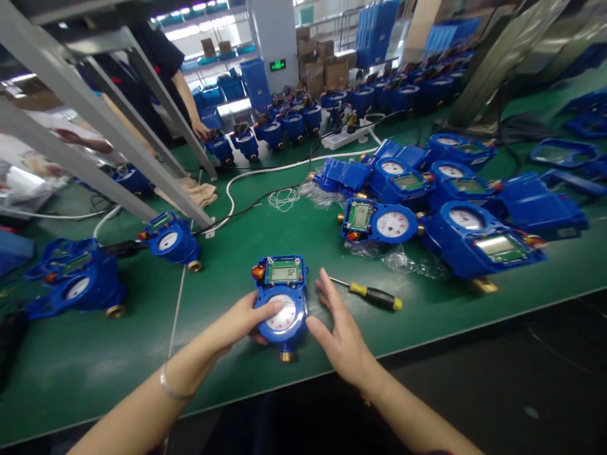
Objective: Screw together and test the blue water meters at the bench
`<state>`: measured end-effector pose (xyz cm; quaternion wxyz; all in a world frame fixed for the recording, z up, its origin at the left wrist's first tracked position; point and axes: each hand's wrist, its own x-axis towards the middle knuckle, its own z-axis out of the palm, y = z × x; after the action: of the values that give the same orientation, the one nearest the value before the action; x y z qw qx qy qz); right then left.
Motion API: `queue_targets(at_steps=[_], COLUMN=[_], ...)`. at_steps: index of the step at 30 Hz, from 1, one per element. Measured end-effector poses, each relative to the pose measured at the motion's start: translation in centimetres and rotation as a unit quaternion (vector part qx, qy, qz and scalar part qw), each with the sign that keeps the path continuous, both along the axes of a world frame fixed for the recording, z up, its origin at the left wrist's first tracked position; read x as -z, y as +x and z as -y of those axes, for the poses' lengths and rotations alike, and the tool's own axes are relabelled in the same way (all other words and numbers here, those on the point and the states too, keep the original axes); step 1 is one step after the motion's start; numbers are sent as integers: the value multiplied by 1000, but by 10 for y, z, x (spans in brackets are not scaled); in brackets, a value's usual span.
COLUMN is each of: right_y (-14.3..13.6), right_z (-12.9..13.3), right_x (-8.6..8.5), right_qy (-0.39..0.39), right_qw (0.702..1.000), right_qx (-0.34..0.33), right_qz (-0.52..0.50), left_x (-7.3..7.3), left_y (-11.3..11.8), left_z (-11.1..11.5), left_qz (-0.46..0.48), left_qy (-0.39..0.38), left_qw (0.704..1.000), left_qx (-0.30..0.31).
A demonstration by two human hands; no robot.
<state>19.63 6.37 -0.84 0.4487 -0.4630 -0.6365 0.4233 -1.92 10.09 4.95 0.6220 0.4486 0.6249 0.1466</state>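
A blue water meter with a round dial, a small digital display and a brass end sits in front of me near the table's front edge. My left hand grips its left side, thumb lying on the dial, the other fingers partly hidden beneath. Just right of the meter, my right hand is open, fingers apart, its thumb close to the meter's edge; whether it touches I cannot tell. Beyond that hand lies a black and yellow screwdriver, its shaft tip pointing left towards my fingers.
Several blue meters crowd the right, some on clear plastic bags. More meters stand at the left by a grey metal frame. A white cable and power strip lie behind. Across the table, a person's hand touches a meter.
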Motion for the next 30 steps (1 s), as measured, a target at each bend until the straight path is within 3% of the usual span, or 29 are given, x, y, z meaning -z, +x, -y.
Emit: queue_targets(at_steps=[5,9,12,17,30], right_y=[-24,-25,-23,-23,-24], right_z=[1,-1,-5,-12,-10], right_x=[-10,-7,-6,-7,-7], right_qy=[-29,-42,-45,-36,-33], right_qw=[998,997,996,992,994], right_qx=[-48,-55,-69,-108,-94], right_qz=[2,-28,-42,-48,-53], left_x=[9,16,23,30,24], left_y=[7,-1,-2,8,16], left_z=[40,57,56,44,39], left_qz=[12,-52,-25,31,-43], left_qy=[15,179,259,255,290], left_qw=[999,974,952,951,935], left_qx=[-45,-127,-161,-172,-198])
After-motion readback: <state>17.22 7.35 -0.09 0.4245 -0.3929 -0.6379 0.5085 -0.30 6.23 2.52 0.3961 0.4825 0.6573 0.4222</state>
